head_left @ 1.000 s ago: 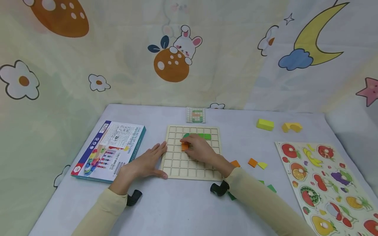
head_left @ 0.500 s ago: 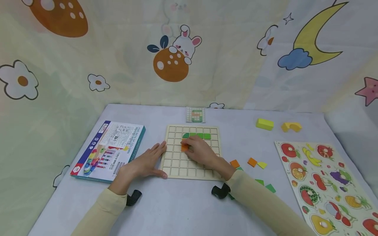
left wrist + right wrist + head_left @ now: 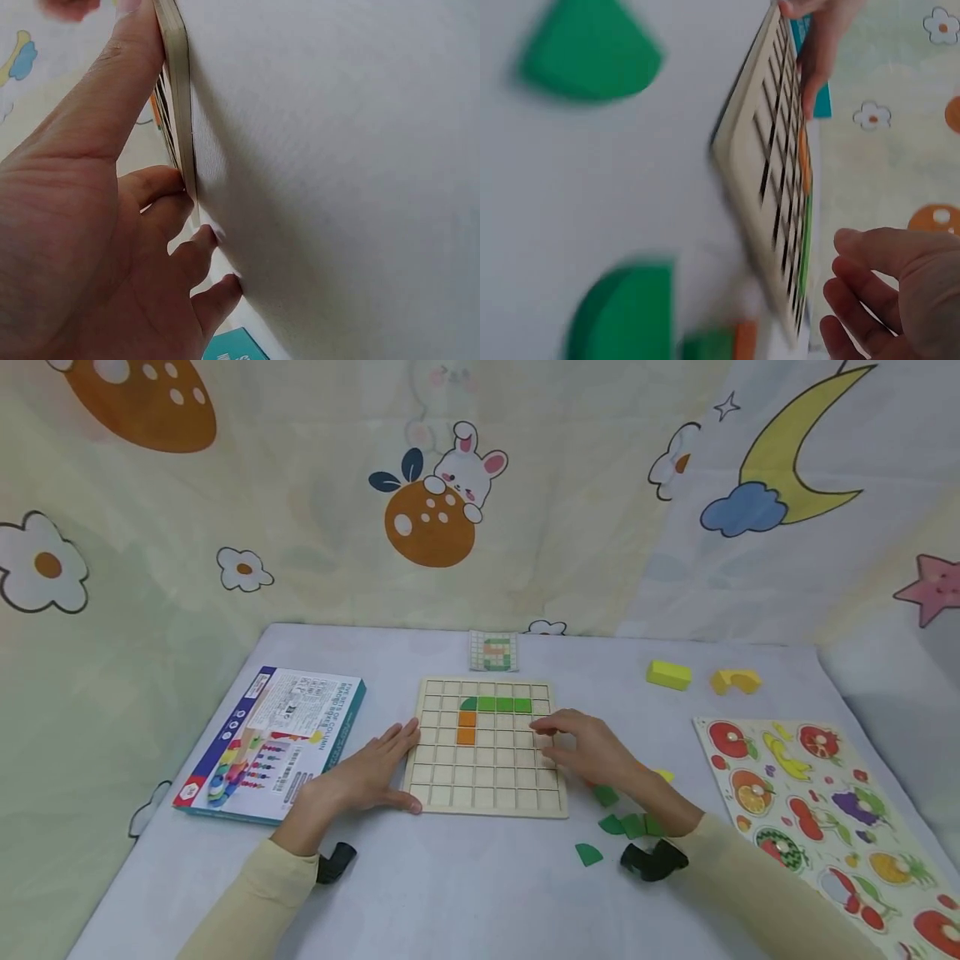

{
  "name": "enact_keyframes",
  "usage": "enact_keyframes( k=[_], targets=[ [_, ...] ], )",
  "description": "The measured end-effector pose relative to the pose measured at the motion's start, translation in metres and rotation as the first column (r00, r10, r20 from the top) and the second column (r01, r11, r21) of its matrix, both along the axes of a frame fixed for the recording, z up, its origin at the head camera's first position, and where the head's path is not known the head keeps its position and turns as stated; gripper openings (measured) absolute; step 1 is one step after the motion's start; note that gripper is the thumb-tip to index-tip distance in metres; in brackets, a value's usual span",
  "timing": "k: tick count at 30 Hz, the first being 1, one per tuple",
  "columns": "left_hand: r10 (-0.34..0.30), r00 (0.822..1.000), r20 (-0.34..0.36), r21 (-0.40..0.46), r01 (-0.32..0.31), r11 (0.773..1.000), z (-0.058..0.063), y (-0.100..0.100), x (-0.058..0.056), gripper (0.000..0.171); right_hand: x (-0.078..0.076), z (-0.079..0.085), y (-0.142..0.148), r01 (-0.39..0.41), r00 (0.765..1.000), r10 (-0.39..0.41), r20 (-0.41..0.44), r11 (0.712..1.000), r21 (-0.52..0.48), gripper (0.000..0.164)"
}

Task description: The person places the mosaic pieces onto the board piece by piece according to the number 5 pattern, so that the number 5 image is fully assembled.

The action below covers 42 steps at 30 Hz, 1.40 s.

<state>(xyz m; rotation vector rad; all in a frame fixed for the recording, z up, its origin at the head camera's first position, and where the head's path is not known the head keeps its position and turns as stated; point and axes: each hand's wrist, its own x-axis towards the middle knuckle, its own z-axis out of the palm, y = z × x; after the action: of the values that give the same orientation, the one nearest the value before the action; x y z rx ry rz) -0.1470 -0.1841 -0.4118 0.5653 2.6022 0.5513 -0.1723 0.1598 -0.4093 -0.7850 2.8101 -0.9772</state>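
A wooden grid board (image 3: 495,785) lies mid-table. In its upper part are a dark green quarter-round tile (image 3: 468,703) and a row of light green square tiles (image 3: 504,704). Two orange square tiles (image 3: 467,727) sit in a column below the quarter-round. My left hand (image 3: 367,772) rests at the board's left side, fingers spread; the left wrist view shows its thumb and fingertips along the board's edge (image 3: 178,97). My right hand (image 3: 592,747) hovers over the board's right edge, fingers loosely bent. Nothing shows between its fingertips in the right wrist view.
Loose green pieces (image 3: 588,854) and a yellow piece (image 3: 664,774) lie right of the board, partly behind the right arm. A small pattern card (image 3: 492,652) is behind the board. A boxed set (image 3: 300,693) lies left, a fruit puzzle board (image 3: 787,810) right, yellow blocks (image 3: 669,674) back right.
My right hand has left the orange tiles and moved right to the board's edge, uncovering both tiles and the whole green row. My left hand has stayed at the board's left side.
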Motion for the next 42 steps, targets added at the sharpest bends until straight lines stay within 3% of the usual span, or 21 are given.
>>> enact_keyframes(
  k=[5, 10, 24, 36, 42],
  targets=[
    [-0.003, 1.0, -0.002, -0.018, 0.003, 1.0, 0.001, -0.003, 0.0, 0.114, 0.011, -0.006, 0.046, 0.003, 1.0, -0.004, 0.018, 0.999, 0.049, 0.037],
    [0.004, 1.0, -0.008, -0.01, -0.004, 1.0, 0.002, -0.007, 0.001, 0.114, 0.018, -0.012, 0.065, -0.001, 0.999, -0.001, 0.046, 0.999, 0.049, 0.034],
    [0.005, 1.0, -0.021, 0.015, -0.005, 1.0, -0.002, -0.006, 0.002, 0.114, 0.015, -0.02, 0.059, -0.008, 1.0, 0.009, -0.006, 0.994, 0.105, 0.035],
    [0.006, 1.0, -0.011, 0.018, -0.006, 1.0, -0.001, -0.003, 0.001, 0.115, 0.019, -0.016, 0.063, -0.012, 0.999, 0.008, 0.039, 0.994, 0.106, 0.038],
    [0.001, 1.0, -0.007, 0.013, -0.001, 1.0, -0.001, -0.002, 0.001, 0.115, 0.017, -0.015, 0.054, -0.008, 1.0, 0.009, -0.012, 0.997, 0.071, 0.037]
  ],
)
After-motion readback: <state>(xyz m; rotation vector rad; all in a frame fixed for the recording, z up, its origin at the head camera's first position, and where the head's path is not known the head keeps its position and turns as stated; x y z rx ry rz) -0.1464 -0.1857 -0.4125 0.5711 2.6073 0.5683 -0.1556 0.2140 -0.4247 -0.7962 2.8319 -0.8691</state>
